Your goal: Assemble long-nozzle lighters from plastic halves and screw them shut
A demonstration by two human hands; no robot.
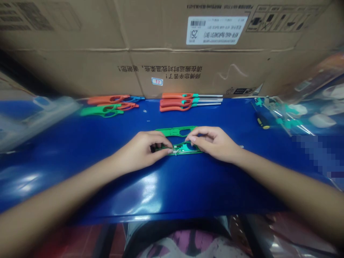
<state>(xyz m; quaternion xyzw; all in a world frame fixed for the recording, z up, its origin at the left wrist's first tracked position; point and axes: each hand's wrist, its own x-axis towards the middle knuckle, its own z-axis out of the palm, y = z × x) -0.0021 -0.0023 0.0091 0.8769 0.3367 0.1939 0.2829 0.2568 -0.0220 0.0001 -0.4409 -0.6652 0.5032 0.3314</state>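
Observation:
Two green halves of a gas lighter's shell lie one behind the other at the table's middle. The rear half (172, 132) shows an empty trigger loop. Inside the front half (185, 152) sit a teal trigger piece, a thin wire and a small whitish part. My left hand (146, 149) is closed, thumb and forefinger pinching at the small parts and left portion of the front half. My right hand (212, 142) is closed too, its fingertips on that half's right portion near the trigger. The fingers partly hide what they grip.
Assembled orange and red lighters with metal tubes (178, 104) lie at the back. Orange and green shells (103, 109) rest behind left, beside a blurred pale container (32, 118). At right are a yellow-black screwdriver (262, 122) and teal parts with tubes (291, 120). A cardboard box (96, 61) walls the back.

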